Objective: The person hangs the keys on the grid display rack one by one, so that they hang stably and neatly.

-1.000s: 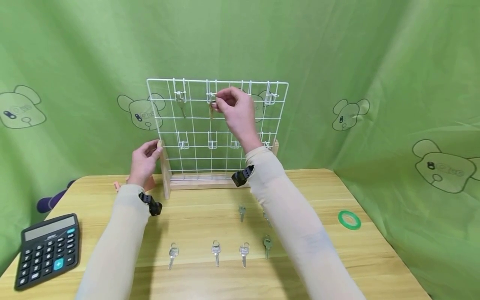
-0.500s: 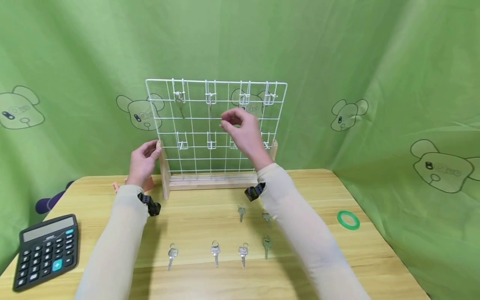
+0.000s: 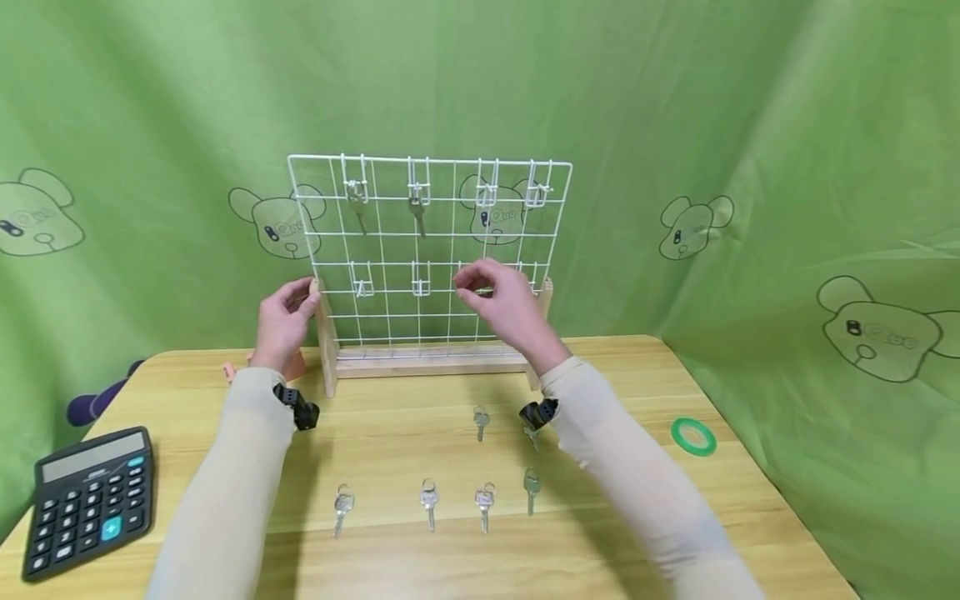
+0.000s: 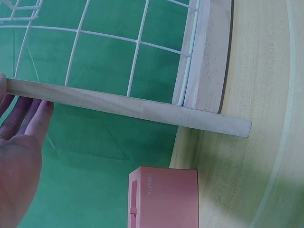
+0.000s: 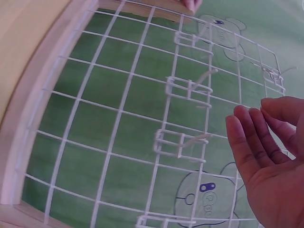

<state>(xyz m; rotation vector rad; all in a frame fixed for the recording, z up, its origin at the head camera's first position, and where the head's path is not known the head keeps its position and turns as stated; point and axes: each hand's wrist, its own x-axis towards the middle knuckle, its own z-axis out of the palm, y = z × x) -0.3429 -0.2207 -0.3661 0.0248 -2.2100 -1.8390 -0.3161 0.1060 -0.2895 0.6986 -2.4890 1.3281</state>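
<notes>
A white wire grid rack [image 3: 450, 161] stands on wooden feet at the back of the table. My left hand [image 3: 282, 327] grips the top of its left wooden post [image 4: 142, 107], fingers behind the wood in the left wrist view. One key [image 3: 357, 210] hangs from the top-left hook, and another key [image 3: 417, 215] from the hook beside it. In front of the grid's lower right, my right hand [image 3: 513, 307] hovers with loosely bent fingers and nothing between them. Several keys with rings, among them a silver key [image 3: 429, 497] and a greenish key [image 3: 532, 486], lie on the table.
A black calculator [image 3: 90, 500] lies at the left and a green tape ring [image 3: 693, 437] at the right. Behind my left hand is a pink box [image 4: 166, 197]. Green cloth [image 3: 637, 100] surrounds the table.
My right hand has let go of the second key, now hanging on its hook, and moved down and right. My left hand has stayed on the post.
</notes>
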